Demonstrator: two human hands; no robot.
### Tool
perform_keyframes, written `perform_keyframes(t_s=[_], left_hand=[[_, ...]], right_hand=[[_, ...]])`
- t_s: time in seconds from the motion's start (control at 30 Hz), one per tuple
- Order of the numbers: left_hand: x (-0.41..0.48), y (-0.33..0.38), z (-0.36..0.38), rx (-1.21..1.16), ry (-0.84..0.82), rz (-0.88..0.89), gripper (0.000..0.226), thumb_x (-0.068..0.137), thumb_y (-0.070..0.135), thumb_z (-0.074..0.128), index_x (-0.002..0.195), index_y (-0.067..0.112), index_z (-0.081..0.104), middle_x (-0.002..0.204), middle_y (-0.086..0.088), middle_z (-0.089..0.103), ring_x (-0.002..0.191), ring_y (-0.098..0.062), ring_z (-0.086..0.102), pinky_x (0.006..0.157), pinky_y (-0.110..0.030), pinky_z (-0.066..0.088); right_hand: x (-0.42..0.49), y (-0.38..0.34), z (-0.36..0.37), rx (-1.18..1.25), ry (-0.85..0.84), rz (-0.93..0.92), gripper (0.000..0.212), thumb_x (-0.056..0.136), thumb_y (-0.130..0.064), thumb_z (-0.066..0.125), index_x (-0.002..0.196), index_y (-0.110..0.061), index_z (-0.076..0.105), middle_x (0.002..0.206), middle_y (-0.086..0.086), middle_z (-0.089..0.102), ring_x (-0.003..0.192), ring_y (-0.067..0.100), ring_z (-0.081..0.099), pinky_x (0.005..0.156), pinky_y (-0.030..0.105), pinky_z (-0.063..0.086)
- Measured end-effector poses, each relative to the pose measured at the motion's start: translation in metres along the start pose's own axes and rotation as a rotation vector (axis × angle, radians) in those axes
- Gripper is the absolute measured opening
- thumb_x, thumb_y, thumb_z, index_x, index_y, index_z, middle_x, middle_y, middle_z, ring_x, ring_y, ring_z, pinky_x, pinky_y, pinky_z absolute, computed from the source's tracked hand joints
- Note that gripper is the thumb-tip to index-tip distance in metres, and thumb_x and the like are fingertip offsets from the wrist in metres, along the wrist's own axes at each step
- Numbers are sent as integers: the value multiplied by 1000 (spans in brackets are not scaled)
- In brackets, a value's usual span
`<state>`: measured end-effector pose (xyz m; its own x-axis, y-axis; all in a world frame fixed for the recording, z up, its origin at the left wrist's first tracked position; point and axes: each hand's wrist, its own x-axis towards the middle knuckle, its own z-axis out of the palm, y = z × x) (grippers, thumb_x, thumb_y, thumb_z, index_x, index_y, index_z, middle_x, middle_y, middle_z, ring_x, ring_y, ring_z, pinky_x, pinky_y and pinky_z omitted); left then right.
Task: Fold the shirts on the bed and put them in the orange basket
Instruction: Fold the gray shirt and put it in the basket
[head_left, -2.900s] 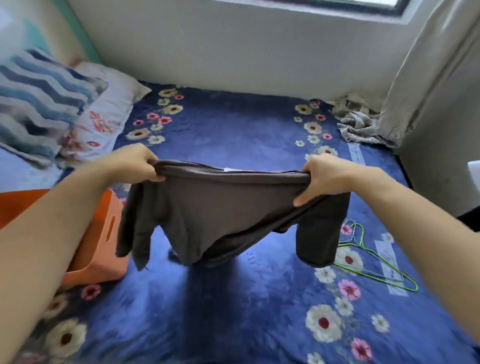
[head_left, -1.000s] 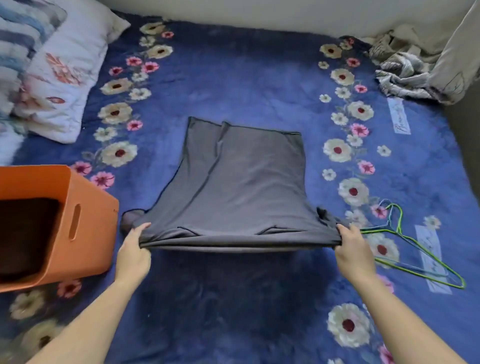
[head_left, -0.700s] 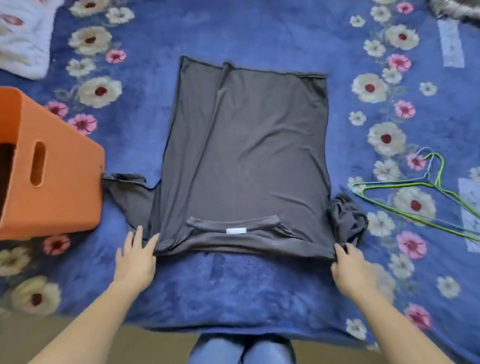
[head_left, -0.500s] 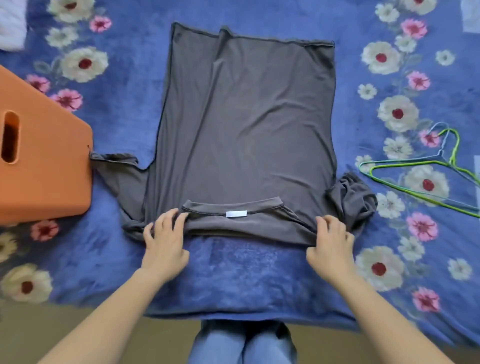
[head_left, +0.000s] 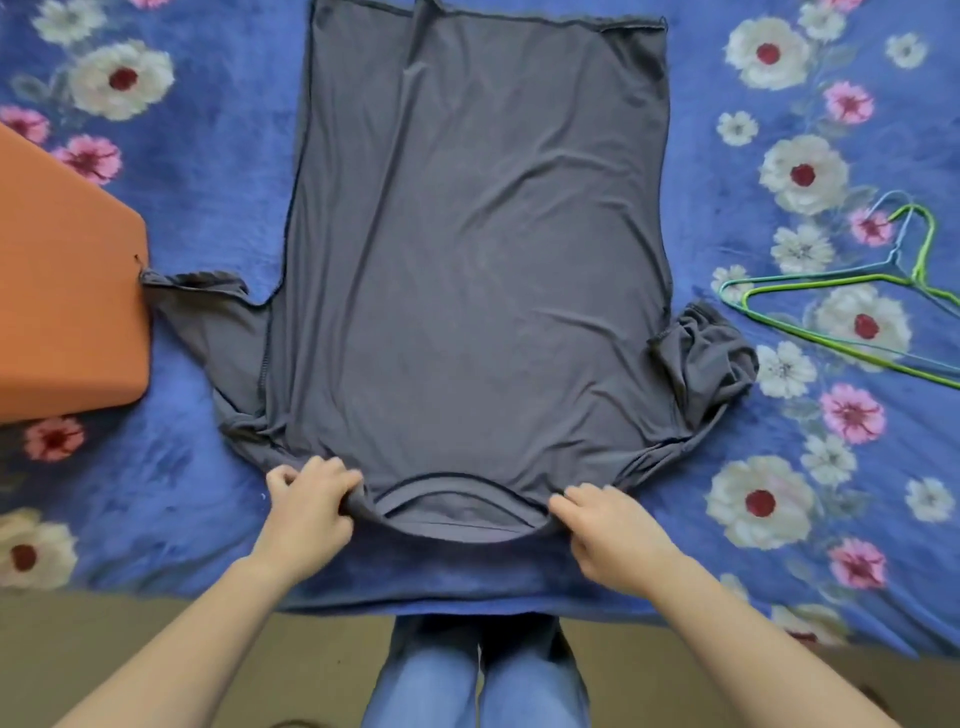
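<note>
A dark grey shirt lies spread flat on the blue flowered bed, collar toward me and hem at the far side. Its left sleeve reaches out to the orange basket at the left edge; its right sleeve is bunched up. My left hand pinches the fabric just left of the collar. My right hand pinches the fabric just right of the collar, fingers curled on the cloth.
Two wire hangers, one green and one blue, lie on the bed to the right of the shirt. The bed's near edge runs just in front of my legs, with tan floor below it.
The shirt went from hanging in the air to lying flat on the bed. Both hands slid inward from the shoulders to either side of the collar and took hold there.
</note>
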<state>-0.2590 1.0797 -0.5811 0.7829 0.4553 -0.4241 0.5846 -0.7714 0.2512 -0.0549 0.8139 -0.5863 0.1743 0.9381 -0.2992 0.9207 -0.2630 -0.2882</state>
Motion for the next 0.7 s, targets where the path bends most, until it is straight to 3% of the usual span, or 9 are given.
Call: perform_keyframes(t_s=[0.1, 0.2, 0.27, 0.33, 0.4, 0.5, 0.57, 0.63, 0.7], left_hand=[[-10, 7, 7, 121, -138, -42, 39, 50, -3, 61, 63, 31, 49, 69, 10, 41, 76, -26, 55, 66, -32, 16], [5, 45, -4, 364, -211, -129, 12, 83, 17, 55, 90, 25, 62, 95, 4, 61, 100, -22, 54, 74, -38, 20], [19, 78, -11, 311, -189, -86, 6, 71, 12, 63, 73, 17, 62, 76, -2, 63, 76, -26, 60, 68, -35, 22], [38, 112, 1, 172, -32, 70, 10, 54, 7, 58, 57, 16, 53, 56, -4, 51, 50, -28, 54, 56, -31, 26], [48, 147, 10, 15, 18, 203, 7, 63, 15, 48, 66, 17, 53, 64, -1, 49, 55, -27, 54, 47, -29, 34], [57, 206, 30, -148, -115, 336, 33, 80, 34, 36, 104, 21, 55, 92, 1, 52, 84, -24, 56, 65, -37, 48], [60, 231, 41, -88, -220, 352, 49, 85, 41, 43, 132, 25, 40, 110, 1, 47, 99, -24, 50, 77, -38, 46], [61, 248, 47, 29, -247, 341, 68, 88, 30, 50, 147, 26, 17, 119, -1, 42, 103, -24, 48, 78, -37, 45], [62, 256, 53, 81, -239, 319, 76, 87, 10, 48, 150, 27, 7, 120, -2, 41, 102, -24, 49, 74, -35, 43]], right_hand=[[-22, 7, 3, 237, 25, 192, 21, 65, -17, 44, 82, -19, 55, 74, -5, 54, 68, 18, 58, 55, 28, 45], [-19, 30, -24, 691, 290, 708, 16, 79, -5, 55, 89, -17, 59, 75, -3, 58, 70, 16, 53, 68, 29, 43], [-14, 62, -37, 845, 529, 1061, 16, 82, -4, 58, 92, -16, 56, 72, 0, 58, 67, 20, 54, 71, 32, 43], [-11, 102, -46, 962, 715, 1406, 14, 84, -15, 60, 94, -13, 51, 81, 11, 63, 71, 28, 59, 75, 41, 49], [-4, 133, -54, 1167, 774, 1625, 25, 85, -30, 62, 92, -10, 49, 81, 13, 61, 64, 27, 58, 65, 41, 53], [9, 160, -58, 1430, 813, 1555, 36, 83, -43, 67, 86, -10, 53, 78, 9, 61, 67, 24, 61, 58, 34, 54], [16, 166, -57, 1486, 809, 1381, 24, 83, -31, 71, 82, -12, 56, 74, 6, 61, 67, 21, 59, 57, 31, 53], [11, 175, -58, 1388, 898, 1285, 25, 80, -11, 71, 64, -15, 52, 58, -3, 55, 61, 18, 49, 57, 32, 44], [-13, 189, -59, 1259, 1126, 1370, 35, 76, -3, 67, 54, -17, 45, 50, -8, 45, 57, 13, 38, 57, 30, 34]])
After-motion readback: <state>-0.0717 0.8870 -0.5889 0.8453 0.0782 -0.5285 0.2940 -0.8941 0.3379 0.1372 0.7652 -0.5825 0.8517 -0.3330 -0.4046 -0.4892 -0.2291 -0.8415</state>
